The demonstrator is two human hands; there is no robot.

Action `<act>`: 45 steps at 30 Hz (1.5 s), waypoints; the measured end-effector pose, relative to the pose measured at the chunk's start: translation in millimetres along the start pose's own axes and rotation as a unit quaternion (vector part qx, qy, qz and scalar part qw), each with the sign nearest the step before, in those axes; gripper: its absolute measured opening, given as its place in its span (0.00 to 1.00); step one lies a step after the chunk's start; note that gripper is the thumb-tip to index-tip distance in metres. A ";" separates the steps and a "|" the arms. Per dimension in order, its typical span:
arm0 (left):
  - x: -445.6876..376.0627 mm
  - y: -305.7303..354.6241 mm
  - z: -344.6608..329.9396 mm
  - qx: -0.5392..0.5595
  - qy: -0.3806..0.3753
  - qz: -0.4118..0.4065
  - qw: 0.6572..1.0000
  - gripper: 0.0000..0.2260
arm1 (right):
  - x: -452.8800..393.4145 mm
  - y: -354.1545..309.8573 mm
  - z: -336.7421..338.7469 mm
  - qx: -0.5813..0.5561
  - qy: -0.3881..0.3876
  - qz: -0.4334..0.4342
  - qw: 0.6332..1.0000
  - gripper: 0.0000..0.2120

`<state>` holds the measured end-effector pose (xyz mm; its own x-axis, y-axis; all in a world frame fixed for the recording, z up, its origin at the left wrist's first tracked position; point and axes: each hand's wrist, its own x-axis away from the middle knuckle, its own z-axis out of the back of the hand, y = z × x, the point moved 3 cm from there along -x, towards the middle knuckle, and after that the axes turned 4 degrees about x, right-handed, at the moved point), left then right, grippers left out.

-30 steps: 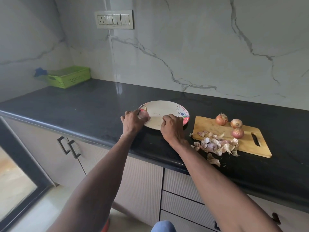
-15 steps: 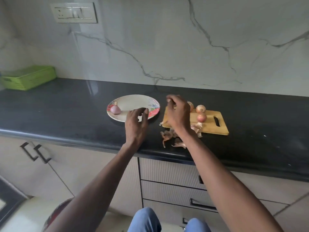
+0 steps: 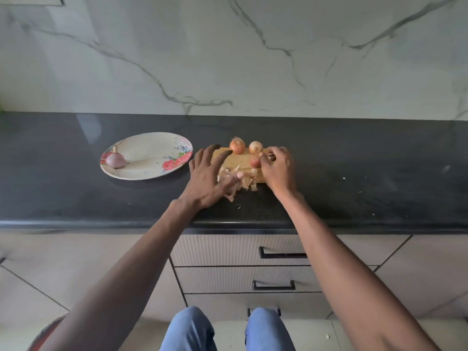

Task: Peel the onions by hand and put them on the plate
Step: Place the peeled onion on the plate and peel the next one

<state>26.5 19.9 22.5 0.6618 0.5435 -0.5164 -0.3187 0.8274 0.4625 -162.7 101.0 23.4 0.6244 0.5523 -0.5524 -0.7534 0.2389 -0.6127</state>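
Right hand (image 3: 278, 171) pinches the near onion (image 3: 255, 162) on the board (image 3: 240, 160); left hand (image 3: 207, 178) hovers, fingers spread.

A peeled onion (image 3: 115, 159) lies at the left edge of the flowered plate (image 3: 152, 171), which sits on the black worktop (image 3: 367, 173) left of the wooden cutting board (image 3: 240, 160). Two unpeeled onions (image 3: 237, 146) (image 3: 255, 147) sit at the board's far edge. The right hand (image 3: 278, 169) curls its fingers round a third onion (image 3: 255, 162) on the board. The left hand (image 3: 206, 178) spreads straight-fingered over the board's left end, above a heap of onion skins (image 3: 247, 182) at its near edge.
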 end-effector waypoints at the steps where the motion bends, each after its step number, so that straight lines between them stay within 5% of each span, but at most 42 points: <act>1: -6.1 0.5 4.8 0.019 0.023 0.000 1.000 0.32 | -4.6 1.4 -3.5 0.009 -0.030 -0.008 0.999 0.12; 6: -33.6 7.9 21.3 0.081 0.113 0.012 0.990 0.21 | -7.6 1.6 -19.5 0.068 -0.103 -0.006 0.992 0.09; 12: -26.0 3.6 10.5 0.098 0.193 0.026 0.976 0.12 | 0.0 -7.0 -4.9 -0.044 0.023 0.045 0.998 0.16; 17: -10.5 -2.9 8.6 0.153 0.141 0.020 0.978 0.20 | 28.8 -39.6 -2.3 -0.120 0.052 0.163 0.978 0.20; 22: 3.8 -14.3 10.7 0.162 0.128 0.041 0.978 0.21 | 50.3 -61.6 -16.2 -0.131 -0.010 0.200 0.971 0.20; 25: 5.2 -18.5 12.0 0.200 0.120 0.052 0.971 0.14 | 51.6 -61.9 -22.4 -0.143 -0.036 0.173 0.974 0.22; 28: 6.2 -14.6 15.3 0.246 0.113 0.058 0.961 0.13 | 43.5 -53.1 -20.5 -0.199 -0.046 0.044 0.978 0.14; 32: 4.5 -18.6 11.2 0.248 0.083 0.075 0.962 0.18 | 36.7 -41.4 -24.0 -0.336 -0.109 -0.115 0.928 0.09; 45: 3.6 -15.1 6.4 0.191 0.024 0.079 0.978 0.15 | 36.5 -41.9 -29.5 -0.275 -0.088 -0.054 0.956 0.04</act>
<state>38.0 8.4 18.3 0.5884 0.6743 -0.4461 -0.1323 0.6246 0.7696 -102.3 87.6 12.2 0.6112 0.6854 -0.3958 -0.4338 -0.1281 -0.8918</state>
